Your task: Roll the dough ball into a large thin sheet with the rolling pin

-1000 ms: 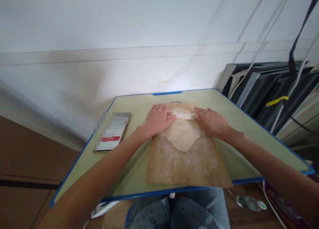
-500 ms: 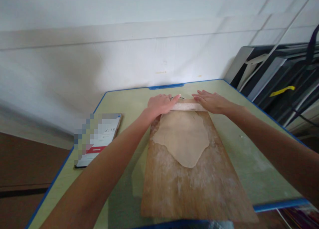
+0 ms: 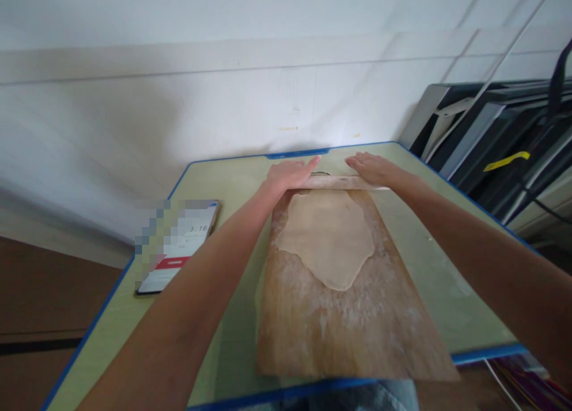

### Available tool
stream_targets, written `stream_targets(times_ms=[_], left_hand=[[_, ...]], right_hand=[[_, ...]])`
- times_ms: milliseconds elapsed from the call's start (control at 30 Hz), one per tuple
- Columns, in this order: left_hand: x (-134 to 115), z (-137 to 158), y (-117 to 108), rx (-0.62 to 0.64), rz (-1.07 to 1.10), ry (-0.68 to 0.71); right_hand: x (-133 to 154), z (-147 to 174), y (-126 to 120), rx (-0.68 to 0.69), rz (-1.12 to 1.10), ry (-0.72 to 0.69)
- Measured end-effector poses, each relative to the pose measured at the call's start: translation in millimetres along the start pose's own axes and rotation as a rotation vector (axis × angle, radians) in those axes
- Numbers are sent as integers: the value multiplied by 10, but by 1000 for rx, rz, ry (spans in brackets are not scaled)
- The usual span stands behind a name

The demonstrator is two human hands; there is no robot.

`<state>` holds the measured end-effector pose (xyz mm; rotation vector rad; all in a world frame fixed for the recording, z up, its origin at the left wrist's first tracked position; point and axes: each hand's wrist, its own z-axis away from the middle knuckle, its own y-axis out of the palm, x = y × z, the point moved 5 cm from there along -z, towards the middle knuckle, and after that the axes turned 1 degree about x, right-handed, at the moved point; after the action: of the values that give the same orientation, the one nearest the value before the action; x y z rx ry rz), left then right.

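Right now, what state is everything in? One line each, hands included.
Dough: rolled flat, uneven edge, lying on the board.
Rolling pin: lying across the board's far end, beyond the dough.
Board: floured, near right corner past the table edge.
Left hand: open, on the pin's left part.
Right hand: open, on its right part.
Phone: screen lit, showing 3:16.

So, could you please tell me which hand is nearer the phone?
The left hand, toward the end of the rolling pin nearer the phone; the right hand is toward the other end, farther away.
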<state>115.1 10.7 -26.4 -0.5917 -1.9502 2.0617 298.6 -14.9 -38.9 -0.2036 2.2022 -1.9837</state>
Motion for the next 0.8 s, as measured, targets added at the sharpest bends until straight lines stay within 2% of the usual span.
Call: stream_targets(times_ms=[100, 300, 367, 500, 633, 800], left_hand=[[-65, 203, -32, 1, -2, 14], [-189, 657, -80, -146, -110, 140], [-216, 813, -69, -203, -146, 166], [-272, 1087, -56, -339, -260, 167], [-293, 1125, -33, -364, -284, 154], [-258, 892, -26, -336, -206, 108]], right_hand=[[97, 209, -28, 4, -2, 26], [406, 768, -129, -44, 2, 135], [518, 936, -170, -108, 10, 170], [685, 1190, -200, -271, 41, 149], [705, 1224, -176, -318, 30, 129], [601, 999, -203, -226, -10, 188]])
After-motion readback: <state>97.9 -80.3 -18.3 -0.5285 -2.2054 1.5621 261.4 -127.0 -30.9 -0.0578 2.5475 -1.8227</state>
